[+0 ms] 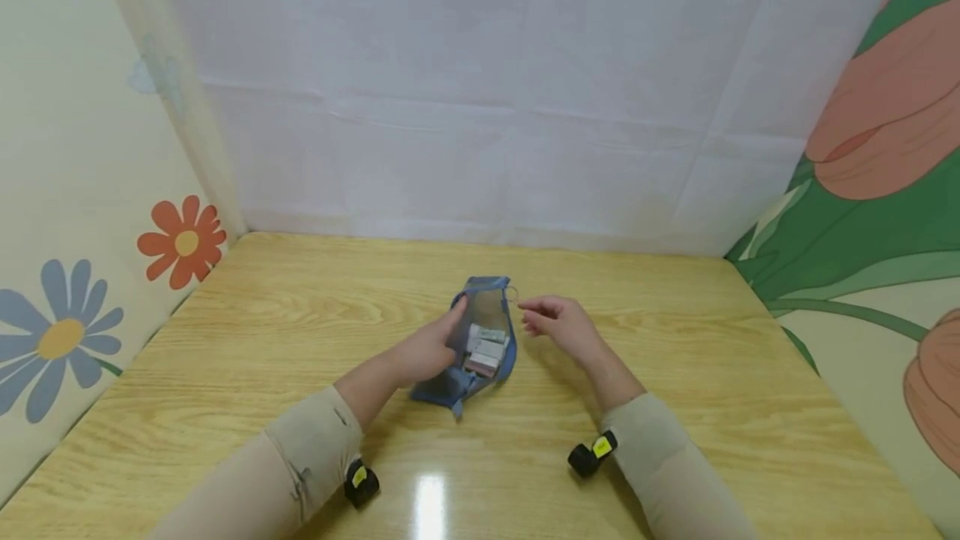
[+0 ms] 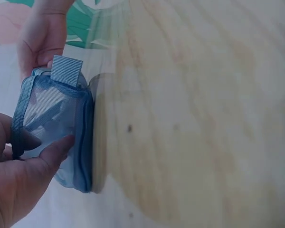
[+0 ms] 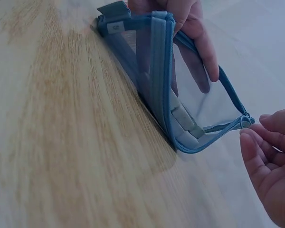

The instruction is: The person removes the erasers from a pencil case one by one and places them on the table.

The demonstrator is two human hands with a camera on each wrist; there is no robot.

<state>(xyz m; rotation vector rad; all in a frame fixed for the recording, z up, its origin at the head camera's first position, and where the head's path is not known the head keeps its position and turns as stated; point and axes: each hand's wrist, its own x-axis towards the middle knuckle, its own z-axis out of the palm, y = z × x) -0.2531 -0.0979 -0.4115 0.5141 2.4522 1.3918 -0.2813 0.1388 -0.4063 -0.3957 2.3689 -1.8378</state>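
Note:
A blue mesh zip pouch point(image 1: 487, 304) lies on the table, its zipped side gaping open. Several small whitish packs point(image 1: 486, 348) sit inside; what they are is too small to make out. My left hand point(image 1: 429, 350) grips the pouch by its left edge, and in the left wrist view thumb and fingers close on the mesh wall. On the other side, my right hand point(image 1: 564, 325) pinches the round zipper ring point(image 3: 245, 122) at the far right corner. A fabric tab point(image 2: 66, 70) sticks out from the pouch's near end.
The wood-grain table point(image 1: 300, 307) carries the pouch near its middle. White cloth point(image 1: 480, 107) hangs along the back edge. Flower-printed panels point(image 1: 60, 190) stand at both sides. A black wrist device point(image 1: 592, 454) sits on each sleeve.

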